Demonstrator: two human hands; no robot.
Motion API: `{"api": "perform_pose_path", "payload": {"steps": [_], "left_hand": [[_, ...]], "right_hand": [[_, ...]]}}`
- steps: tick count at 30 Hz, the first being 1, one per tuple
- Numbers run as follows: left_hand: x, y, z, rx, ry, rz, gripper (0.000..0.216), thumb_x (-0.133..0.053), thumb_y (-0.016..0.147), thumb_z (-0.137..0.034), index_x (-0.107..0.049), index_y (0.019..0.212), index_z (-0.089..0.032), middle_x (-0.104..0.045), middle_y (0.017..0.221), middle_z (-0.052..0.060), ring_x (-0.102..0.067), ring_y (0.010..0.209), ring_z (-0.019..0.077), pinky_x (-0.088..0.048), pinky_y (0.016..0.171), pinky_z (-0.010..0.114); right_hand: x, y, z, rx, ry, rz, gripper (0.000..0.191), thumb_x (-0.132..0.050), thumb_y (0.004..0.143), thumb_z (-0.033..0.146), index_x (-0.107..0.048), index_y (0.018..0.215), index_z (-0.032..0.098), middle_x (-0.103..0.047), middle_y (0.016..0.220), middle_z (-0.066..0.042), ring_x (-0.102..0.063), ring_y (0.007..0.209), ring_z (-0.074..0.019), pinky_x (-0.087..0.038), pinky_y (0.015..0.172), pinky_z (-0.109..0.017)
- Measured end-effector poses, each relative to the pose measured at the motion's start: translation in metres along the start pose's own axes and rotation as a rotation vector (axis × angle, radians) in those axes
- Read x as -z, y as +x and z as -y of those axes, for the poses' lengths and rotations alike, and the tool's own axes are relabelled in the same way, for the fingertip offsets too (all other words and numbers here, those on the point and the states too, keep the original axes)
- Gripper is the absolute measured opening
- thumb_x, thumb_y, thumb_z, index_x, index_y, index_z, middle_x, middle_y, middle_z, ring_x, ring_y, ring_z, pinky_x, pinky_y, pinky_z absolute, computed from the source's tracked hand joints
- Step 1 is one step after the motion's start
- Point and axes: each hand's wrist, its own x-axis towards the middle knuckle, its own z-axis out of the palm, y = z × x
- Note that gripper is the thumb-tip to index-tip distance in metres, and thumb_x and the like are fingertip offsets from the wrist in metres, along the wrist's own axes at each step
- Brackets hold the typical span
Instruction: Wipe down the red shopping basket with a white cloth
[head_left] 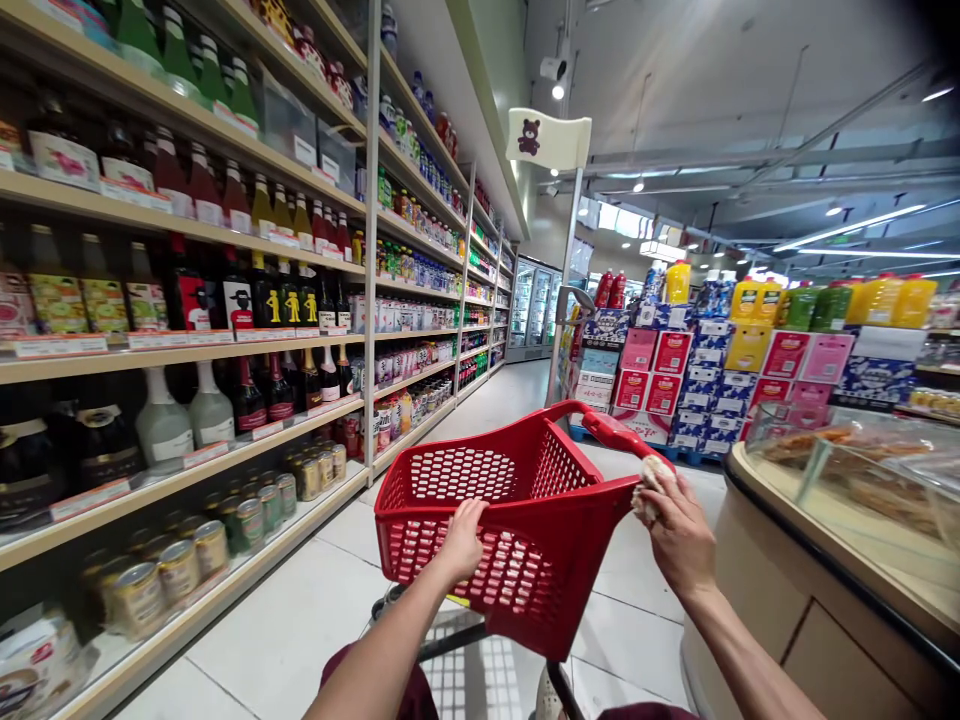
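Observation:
A red plastic shopping cart (555, 560) with a perforated basket stands in front of me, turned side-on. My left hand (463, 540) is closed over the near top rim of the basket, thumb and fingers hooked on the edge. At the right end, my right hand (679, 530) grips a crumpled whitish cloth (651, 482) and presses it against the cart beside the red handle (611, 432). Part of the cloth is hidden under the fingers. Inside the visible part of the basket I see only its red perforated walls.
Shelves (300, 240) of bottles and cans line the left side. A rounded counter (810, 590) with glass panels stands close on the right. Stacked drink boxes (705, 370) and a pole with a bear sign (549, 138) are ahead. White floor tiles (277, 600) run down the aisle.

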Motion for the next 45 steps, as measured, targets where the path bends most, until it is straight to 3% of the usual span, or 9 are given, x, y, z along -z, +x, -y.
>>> {"api": "perform_pose_path", "payload": {"steps": [5, 11, 17, 22, 25, 29, 33, 37, 45], "left_hand": [[-0.001, -0.004, -0.003, -0.039, 0.003, 0.003, 0.072, -0.035, 0.056, 0.003, -0.040, 0.126, -0.011, -0.034, 0.138, 0.008, -0.023, 0.129, 0.0163, -0.018, 0.108, 0.034], [-0.007, -0.006, 0.001, -0.081, 0.008, 0.014, 0.074, -0.037, 0.056, 0.002, -0.038, 0.128, -0.014, -0.033, 0.139, 0.006, -0.019, 0.130, 0.0153, -0.016, 0.108, 0.033], [-0.005, -0.013, 0.001, -0.093, 0.007, 0.051, 0.077, -0.037, 0.056, 0.002, -0.035, 0.130, -0.015, -0.029, 0.141, 0.005, -0.015, 0.131, 0.0163, -0.015, 0.108, 0.037], [-0.004, -0.019, -0.003, -0.118, 0.020, 0.083, 0.078, -0.037, 0.057, 0.001, -0.031, 0.132, -0.016, -0.025, 0.143, 0.003, -0.012, 0.132, 0.0165, -0.014, 0.109, 0.038], [-0.001, -0.022, 0.000, -0.126, 0.024, 0.088, 0.076, -0.037, 0.058, 0.000, -0.032, 0.132, -0.015, -0.025, 0.142, 0.005, -0.014, 0.132, 0.0162, -0.015, 0.108, 0.037], [0.010, -0.029, 0.022, -0.111, 0.058, 0.081, 0.077, -0.036, 0.057, 0.002, -0.031, 0.132, -0.016, -0.024, 0.143, 0.004, -0.014, 0.132, 0.0142, -0.015, 0.108, 0.036], [0.029, -0.042, 0.053, 0.068, 0.109, 0.008, 0.078, -0.037, 0.058, 0.002, -0.027, 0.133, -0.016, -0.018, 0.145, 0.004, -0.007, 0.133, 0.0158, -0.008, 0.108, 0.040], [0.049, -0.057, 0.082, 0.228, 0.105, -0.038, 0.077, -0.040, 0.061, -0.001, -0.022, 0.135, -0.012, -0.012, 0.145, 0.010, -0.002, 0.133, 0.0222, -0.006, 0.106, 0.047], [0.059, -0.064, 0.113, 0.188, 0.052, -0.012, 0.070, -0.042, 0.070, -0.011, -0.018, 0.136, -0.009, -0.011, 0.145, 0.010, -0.010, 0.132, 0.0176, -0.013, 0.108, 0.033]], "right_hand": [[-0.007, -0.030, 0.032, 0.278, 0.188, 0.314, 0.025, -0.041, 0.084, 0.022, -0.065, 0.078, 0.024, -0.064, 0.105, -0.002, -0.049, 0.112, -0.0185, -0.050, 0.084, -0.036], [0.004, 0.006, 0.016, 0.102, 0.021, 0.006, 0.018, -0.047, 0.082, 0.025, -0.064, 0.083, 0.019, -0.058, 0.114, -0.008, -0.037, 0.122, -0.0256, -0.036, 0.097, -0.050], [-0.011, -0.022, 0.061, 0.391, 0.198, 0.307, 0.027, -0.041, 0.083, 0.016, -0.062, 0.067, 0.023, -0.063, 0.106, -0.002, -0.047, 0.114, -0.0189, -0.047, 0.091, -0.038], [-0.008, -0.007, 0.069, 0.220, 0.201, 0.201, 0.023, -0.042, 0.084, 0.018, -0.063, 0.079, 0.022, -0.056, 0.119, -0.003, -0.036, 0.123, -0.0212, -0.037, 0.099, -0.046], [-0.016, -0.023, 0.075, 0.303, 0.244, 0.251, 0.026, -0.039, 0.084, 0.016, -0.064, 0.078, 0.022, -0.060, 0.114, -0.002, -0.040, 0.120, -0.0185, -0.040, 0.098, -0.041], [-0.028, -0.050, 0.102, 0.405, 0.313, 0.400, 0.025, -0.041, 0.083, 0.014, -0.064, 0.085, 0.024, -0.060, 0.114, -0.001, -0.043, 0.117, -0.0169, -0.046, 0.093, -0.034], [-0.042, -0.040, 0.132, 0.306, 0.371, 0.317, 0.022, -0.045, 0.081, 0.013, -0.064, 0.088, 0.021, -0.053, 0.123, -0.004, -0.034, 0.124, -0.0226, -0.037, 0.099, -0.046], [-0.060, -0.054, 0.165, 0.407, 0.430, 0.405, 0.030, -0.039, 0.078, 0.005, -0.064, 0.081, 0.021, -0.060, 0.113, -0.004, -0.038, 0.121, -0.0202, -0.043, 0.095, -0.040], [-0.109, -0.048, 0.249, 0.502, 0.523, 0.459, 0.026, -0.040, 0.083, 0.009, -0.064, 0.083, 0.019, -0.055, 0.120, -0.005, -0.031, 0.125, -0.0199, -0.037, 0.101, -0.042]]}}
